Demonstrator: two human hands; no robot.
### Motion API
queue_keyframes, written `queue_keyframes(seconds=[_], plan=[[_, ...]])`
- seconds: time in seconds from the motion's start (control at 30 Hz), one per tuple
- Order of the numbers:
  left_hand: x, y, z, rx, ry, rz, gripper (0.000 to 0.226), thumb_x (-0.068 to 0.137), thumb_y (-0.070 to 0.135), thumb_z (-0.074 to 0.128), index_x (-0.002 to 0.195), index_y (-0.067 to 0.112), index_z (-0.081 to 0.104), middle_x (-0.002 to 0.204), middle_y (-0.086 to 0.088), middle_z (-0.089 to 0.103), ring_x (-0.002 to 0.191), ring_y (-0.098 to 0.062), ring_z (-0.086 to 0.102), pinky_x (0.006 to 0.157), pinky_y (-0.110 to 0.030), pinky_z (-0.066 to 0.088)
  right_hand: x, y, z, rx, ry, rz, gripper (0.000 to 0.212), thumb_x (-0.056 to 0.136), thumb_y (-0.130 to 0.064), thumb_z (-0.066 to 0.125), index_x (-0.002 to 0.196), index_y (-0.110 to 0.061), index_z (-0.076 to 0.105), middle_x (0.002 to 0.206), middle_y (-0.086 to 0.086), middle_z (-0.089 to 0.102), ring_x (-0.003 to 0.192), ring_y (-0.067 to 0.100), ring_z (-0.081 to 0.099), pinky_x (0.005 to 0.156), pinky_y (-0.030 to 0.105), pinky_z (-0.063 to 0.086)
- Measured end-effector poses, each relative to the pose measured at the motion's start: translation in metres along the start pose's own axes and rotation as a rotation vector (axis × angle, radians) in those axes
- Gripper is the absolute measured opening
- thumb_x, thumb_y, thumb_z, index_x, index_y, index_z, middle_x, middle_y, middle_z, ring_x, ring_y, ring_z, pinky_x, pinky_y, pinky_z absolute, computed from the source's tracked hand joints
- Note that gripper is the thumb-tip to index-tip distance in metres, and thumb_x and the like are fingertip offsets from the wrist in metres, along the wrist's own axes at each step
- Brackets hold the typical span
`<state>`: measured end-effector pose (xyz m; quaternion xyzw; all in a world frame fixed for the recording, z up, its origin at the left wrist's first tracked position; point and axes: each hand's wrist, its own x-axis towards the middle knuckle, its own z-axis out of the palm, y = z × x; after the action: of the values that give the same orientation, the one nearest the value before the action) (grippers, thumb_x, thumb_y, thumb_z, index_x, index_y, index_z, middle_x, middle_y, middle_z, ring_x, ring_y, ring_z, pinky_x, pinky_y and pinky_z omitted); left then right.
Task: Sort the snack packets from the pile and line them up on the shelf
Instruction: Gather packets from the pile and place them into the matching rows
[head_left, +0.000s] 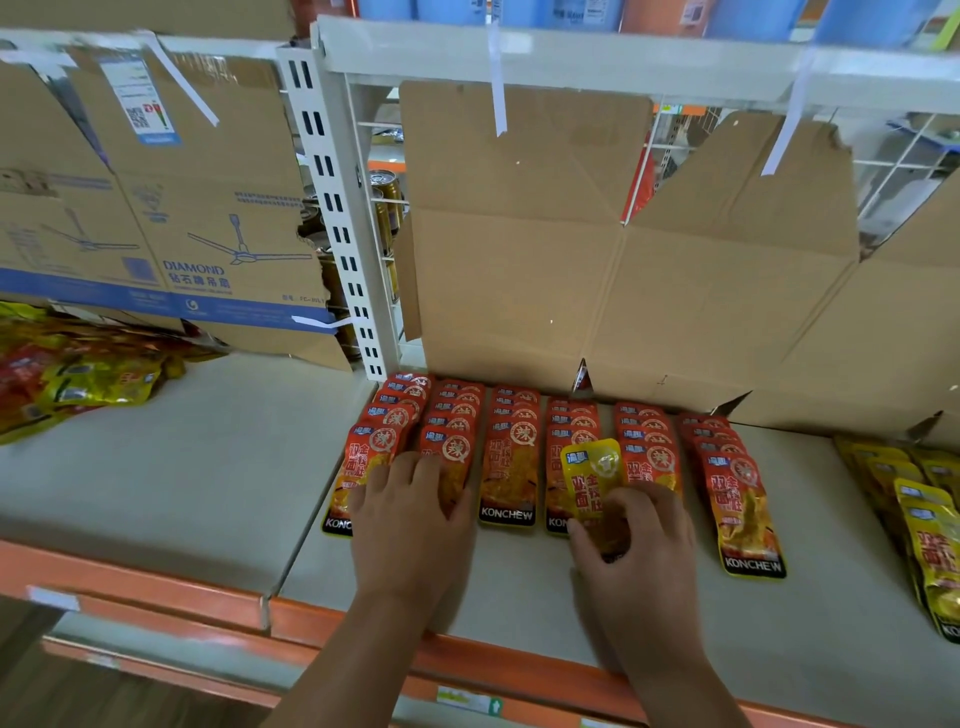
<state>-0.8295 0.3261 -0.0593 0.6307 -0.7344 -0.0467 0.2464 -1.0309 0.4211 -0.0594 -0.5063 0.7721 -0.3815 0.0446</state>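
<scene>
L hand (410, 519) fingers flat, spread on red packets (448, 441); R hand (641, 545) fingers curled, pinching 1 yellow packet (589, 475)

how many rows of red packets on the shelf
6 rows: first and second partly under left hand, third between hands, fourth and fifth partly under right hand, sixth far right.

Shelf (182, 467): six rows of red packets (506, 470) lie overlapped, front to back, against a cardboard sheet (571, 260). Left grip (410, 525) rests flat, fingers extended, on the front packets of the two leftmost rows. Right grip (639, 545) pinches one yellow packet (592, 475) over the fourth row. Mixed pile (67, 374) lies at far left. Yellow rows (930, 530) lie at far right, apart from the red.
</scene>
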Motion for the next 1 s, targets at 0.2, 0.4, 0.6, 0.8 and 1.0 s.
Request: queue_keyframes(seconds=[0.2,0.4,0.6,0.8,1.0], plan=[[-0.0003,-0.0007,0.0010,0.010,0.000,0.005,0.053,0.092,0.071,0.037,0.108,0.029,0.066,0.112,0.007,0.066,0.106,-0.020,0.059,0.092,-0.044,0.046,-0.0019,-0.0005,-0.0015,0.000,-0.002,-0.008,0.041,0.078,-0.042,0.082,0.109,-0.026,0.061,0.121,-0.008,0.046,0.113,0.022,0.048,0.089,0.049,0.054],[-0.0005,-0.0018,0.0023,0.010,0.011,0.002,0.048,0.093,0.068,0.046,0.108,0.028,0.067,0.113,0.006,0.067,0.107,-0.021,0.059,0.092,-0.044,0.046,-0.0016,-0.0028,-0.0031,0.008,0.010,-0.016,0.038,0.078,-0.041,0.082,0.105,-0.027,0.059,0.117,-0.010,0.046,0.109,0.020,0.048,0.088,0.046,0.053],[0.0002,-0.0042,0.0056,-0.001,-0.004,-0.004,0.040,0.093,0.064,0.052,0.107,0.029,0.065,0.112,0.007,0.065,0.105,-0.019,0.060,0.092,-0.044,0.045,-0.0020,-0.0025,-0.0030,0.009,0.009,-0.006,0.039,0.078,-0.041,0.082,0.107,-0.027,0.059,0.117,-0.010,0.046,0.110,0.018,0.047,0.087,0.046,0.053],[-0.0004,-0.0022,0.0049,-0.004,0.022,-0.005,0.040,0.094,0.065,0.054,0.106,0.028,0.065,0.112,0.007,0.065,0.105,-0.019,0.061,0.092,-0.043,0.045,-0.0012,-0.0019,-0.0028,-0.005,0.008,-0.007,0.040,0.078,-0.043,0.081,0.107,-0.026,0.060,0.119,-0.008,0.047,0.110,0.019,0.048,0.087,0.046,0.054],[-0.0034,-0.0014,0.0046,-0.070,0.067,0.146,0.032,0.090,0.053,0.064,0.111,0.028,0.066,0.118,0.006,0.064,0.110,-0.019,0.056,0.094,-0.042,0.044,-0.0001,-0.0023,-0.0022,-0.031,0.034,0.016,0.040,0.077,-0.040,0.082,0.107,-0.021,0.063,0.120,-0.002,0.050,0.111,0.021,0.049,0.088,0.044,0.054]])
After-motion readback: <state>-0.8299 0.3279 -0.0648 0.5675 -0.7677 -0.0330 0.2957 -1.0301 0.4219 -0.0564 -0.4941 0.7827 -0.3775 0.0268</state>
